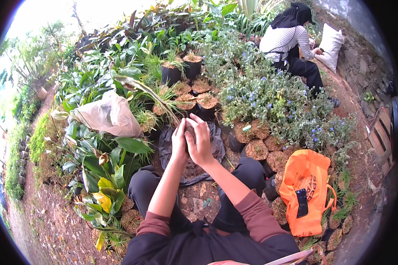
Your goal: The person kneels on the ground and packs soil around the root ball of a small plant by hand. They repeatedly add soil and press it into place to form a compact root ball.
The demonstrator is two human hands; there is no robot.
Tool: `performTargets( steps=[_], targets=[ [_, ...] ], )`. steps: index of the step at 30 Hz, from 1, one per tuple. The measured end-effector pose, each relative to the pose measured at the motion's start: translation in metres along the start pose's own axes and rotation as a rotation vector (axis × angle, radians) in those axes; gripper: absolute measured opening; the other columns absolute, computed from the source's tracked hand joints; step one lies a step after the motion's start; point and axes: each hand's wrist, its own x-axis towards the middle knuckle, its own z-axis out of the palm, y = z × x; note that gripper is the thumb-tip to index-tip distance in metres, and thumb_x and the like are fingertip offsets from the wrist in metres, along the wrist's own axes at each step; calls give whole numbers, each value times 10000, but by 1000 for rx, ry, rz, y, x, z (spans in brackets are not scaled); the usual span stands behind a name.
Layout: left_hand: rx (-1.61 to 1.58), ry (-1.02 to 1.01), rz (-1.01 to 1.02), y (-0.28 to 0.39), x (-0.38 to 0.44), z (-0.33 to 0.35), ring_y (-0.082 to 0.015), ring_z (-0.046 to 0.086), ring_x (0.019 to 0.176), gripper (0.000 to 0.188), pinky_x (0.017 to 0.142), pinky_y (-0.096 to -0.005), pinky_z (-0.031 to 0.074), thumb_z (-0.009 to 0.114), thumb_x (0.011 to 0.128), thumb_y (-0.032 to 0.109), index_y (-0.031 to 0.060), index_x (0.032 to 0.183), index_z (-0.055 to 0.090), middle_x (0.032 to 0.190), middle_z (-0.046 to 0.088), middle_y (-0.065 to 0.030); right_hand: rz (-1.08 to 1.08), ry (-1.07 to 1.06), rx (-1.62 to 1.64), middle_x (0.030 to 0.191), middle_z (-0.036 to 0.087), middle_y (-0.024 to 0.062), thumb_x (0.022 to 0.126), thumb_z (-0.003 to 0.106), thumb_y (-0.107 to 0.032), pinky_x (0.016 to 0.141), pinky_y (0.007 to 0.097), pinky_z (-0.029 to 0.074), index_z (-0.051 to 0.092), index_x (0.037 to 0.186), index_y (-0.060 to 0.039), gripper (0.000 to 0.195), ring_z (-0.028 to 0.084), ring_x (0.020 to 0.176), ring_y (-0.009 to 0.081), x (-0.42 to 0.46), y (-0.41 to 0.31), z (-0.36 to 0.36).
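Observation:
My left hand [179,139] and my right hand [198,139] are cupped together in front of me, palms facing, around the base of a plant cutting [146,89]. Its long stem leans up and to the left from between my fingers and has a pale, partly wilted leaf. Something brown, perhaps soil or a root ball, shows between my palms; most of it is hidden. Below my hands, between my knees, lies an open dark plastic sheet or bag [219,139] with brown soil in it.
A translucent plastic bag [107,114] rests on leafy plants at left. Black-bagged pots [207,100] stand ahead; more potted plants [256,149] are at right. An orange bag [305,185] carries a phone [301,202]. Another person [287,43] sits by a white sack [330,48].

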Motion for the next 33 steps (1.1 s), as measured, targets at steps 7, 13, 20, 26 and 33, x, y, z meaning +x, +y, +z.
performTargets(
  steps=[7,13,20,26,33],
  targets=[
    [29,-41,-59,22,-11,5,-207,455,1193,763,1003,-339,351,247,909,622,9,1342,381,1299,474,-109,216,74,293,1154,566,165,741,717,-174,936,367,428,494,1216,10,556,557,1077,272,16,1,-20],
    [-247,-181,-32,10,-16,18,-201,537,1076,587,985,-344,381,293,935,527,57,1213,508,1172,573,-90,131,69,192,1239,510,148,788,640,-277,1056,464,226,456,1278,-35,577,444,1205,297,-3,-8,-7],
    [-132,-411,244,-14,-1,-6,-189,510,1051,457,933,-318,395,356,966,376,13,1200,504,1154,548,-99,-86,100,-124,1343,443,125,863,510,-390,1076,547,51,420,1331,-63,579,323,1296,340,-2,-10,-7],
    [-171,-366,168,-19,3,-18,-160,548,947,400,847,-295,436,377,964,375,32,1102,530,1037,584,-63,-100,97,-79,1130,572,80,850,554,-354,1064,553,81,566,1120,-86,380,438,1192,310,-2,-7,-8],
    [54,-16,104,5,-2,5,-202,558,1027,603,913,-337,428,315,932,544,33,1203,485,1105,579,-96,14,38,-101,1212,520,119,870,523,-366,1042,602,75,520,1181,-77,424,429,1205,304,0,2,-5]
  ],
)
